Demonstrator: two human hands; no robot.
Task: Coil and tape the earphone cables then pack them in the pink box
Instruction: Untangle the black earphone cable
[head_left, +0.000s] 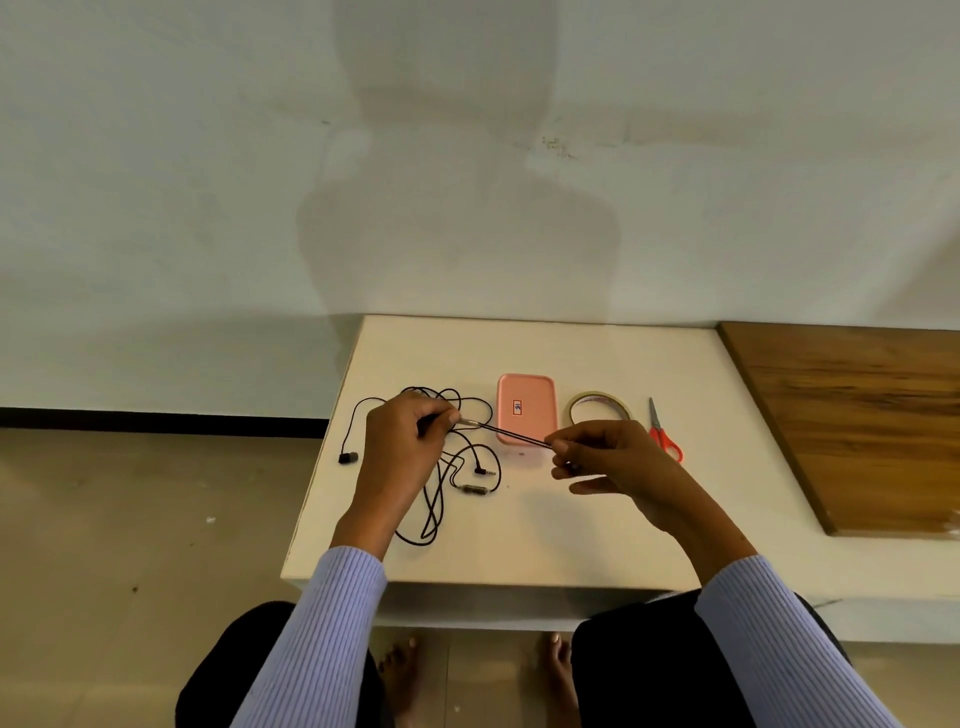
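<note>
Head view: left hand (410, 441) pinches earphone cable (511, 435), right hand (602, 457) pinches doubled end, taut span between. Rest of cable heaped on white surface (597, 535), 9 o'clock of pink box (525, 408). Risk: thin, slick rubbery strands knotting in loose heap if pulled. Box rounded, smooth plastic; tape roll (597, 408), scissors (662, 431) at 3 o'clock.

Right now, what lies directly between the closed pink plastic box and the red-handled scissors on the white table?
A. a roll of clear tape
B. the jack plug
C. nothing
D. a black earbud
A: the roll of clear tape lies flat on the white table, to the right of the closed pink plastic box and to the left of the red-handled scissors, just beyond the right hand.
</note>
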